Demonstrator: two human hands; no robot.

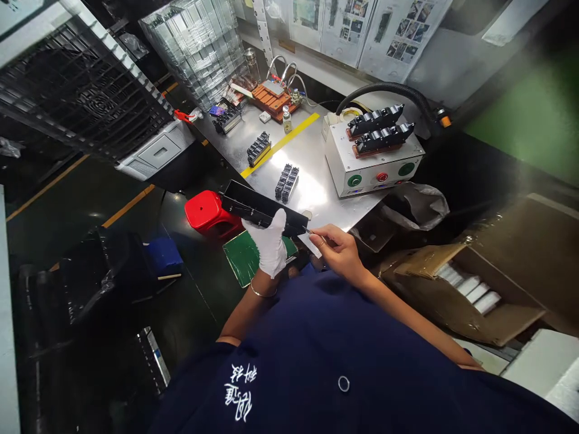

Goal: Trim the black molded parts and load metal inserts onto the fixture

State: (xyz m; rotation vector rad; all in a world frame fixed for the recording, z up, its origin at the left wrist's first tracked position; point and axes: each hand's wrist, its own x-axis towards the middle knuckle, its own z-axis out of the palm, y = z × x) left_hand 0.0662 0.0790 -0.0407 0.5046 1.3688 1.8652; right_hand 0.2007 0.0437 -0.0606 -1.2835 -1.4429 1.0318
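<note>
My left hand (268,241), in a white glove, is wrapped round the near side of a long black open-topped housing (248,202). The housing is tilted over the near edge of the metal bench. At its right end my bare right hand (337,250) pinches a thin, slender tool (308,231), whose tip meets the housing's corner; its exact kind is too small to tell. A pale flat strip (312,245) hangs just below those fingers. Beyond the housing, small black ribbed parts (287,182) stand on the bench, with another similar black part (259,149) farther left.
On the bench (312,160) sits a white control box (375,163) with buttons and two black parts on top. An orange-brown fixture (274,99) and a small bottle (286,119) stand behind. A red stool (208,214) is left; an open cardboard box (470,289) is right.
</note>
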